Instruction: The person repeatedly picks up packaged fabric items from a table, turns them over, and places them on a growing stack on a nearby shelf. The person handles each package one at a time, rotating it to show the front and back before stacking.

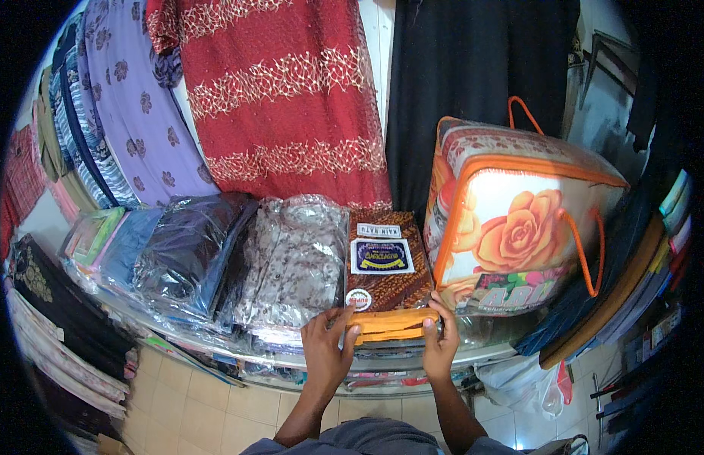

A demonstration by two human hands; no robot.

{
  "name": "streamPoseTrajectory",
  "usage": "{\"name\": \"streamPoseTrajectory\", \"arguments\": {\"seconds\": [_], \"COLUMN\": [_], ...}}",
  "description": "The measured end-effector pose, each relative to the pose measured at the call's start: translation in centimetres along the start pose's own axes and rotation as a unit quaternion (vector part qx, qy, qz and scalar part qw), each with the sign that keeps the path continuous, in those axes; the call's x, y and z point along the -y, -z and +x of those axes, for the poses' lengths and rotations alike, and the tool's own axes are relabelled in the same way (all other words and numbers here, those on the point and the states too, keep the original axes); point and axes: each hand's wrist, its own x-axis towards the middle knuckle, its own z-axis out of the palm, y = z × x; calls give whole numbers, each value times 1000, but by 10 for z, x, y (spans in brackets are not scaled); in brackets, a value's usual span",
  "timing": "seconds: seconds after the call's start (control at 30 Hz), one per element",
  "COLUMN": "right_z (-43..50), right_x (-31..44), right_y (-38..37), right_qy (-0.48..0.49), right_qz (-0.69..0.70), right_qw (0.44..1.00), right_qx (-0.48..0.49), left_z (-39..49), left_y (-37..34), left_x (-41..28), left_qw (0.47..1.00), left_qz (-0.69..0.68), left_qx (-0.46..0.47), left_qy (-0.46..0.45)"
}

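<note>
A packaged, folded brown batik cloth (386, 287) with paper labels lies on the counter in front of me. A folded yellow-orange edge (392, 324) shows at its near side. My left hand (331, 344) grips the left end of that edge, thumb on the near face and fingers above. My right hand (441, 338) grips the right end in the same manner. Left of the batik lies a grey patterned garment in clear plastic (298, 256), close to my left fingers. A bedding bag with orange piping and a printed rose (517, 227) stands just right of the batik.
Dark garments in plastic (190, 256) are stacked further left on the counter. Red patterned fabric (289, 114), purple fabric (141, 114) and black cloth (477, 74) hang behind. Fabric rolls (619, 278) are at the right; a white plastic bag (520, 384) sits below the counter.
</note>
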Motion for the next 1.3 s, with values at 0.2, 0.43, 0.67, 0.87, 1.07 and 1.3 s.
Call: {"name": "streamPoseTrajectory", "arguments": {"seconds": [0.2,0.43,0.67,0.87,1.07,1.3], "right_z": [-4,-15,-30,-46,-29,-3], "right_x": [3,3,0,1,-9,-18], "right_y": [1,-3,-2,-1,-4,0], "right_qy": [-4,1,11,-7,32,23], "right_qz": [12,14,17,38,1,-8], "right_qw": [1000,1000,1000,999,999,1000], "right_qx": [17,-1,0,-22,-14,10], "left_z": [-8,-14,-29,-39,-28,-7], "left_y": [4,3,8,12,5,-7], "left_x": [-3,5,9,11,15,9], "left_qw": [1000,999,999,999,999,1000], "left_qz": [-14,-30,-9,-32,-37,3], "left_qx": [-4,-30,-34,-10,-30,-27], "left_qy": [22,-15,-17,-28,-15,-3]}}
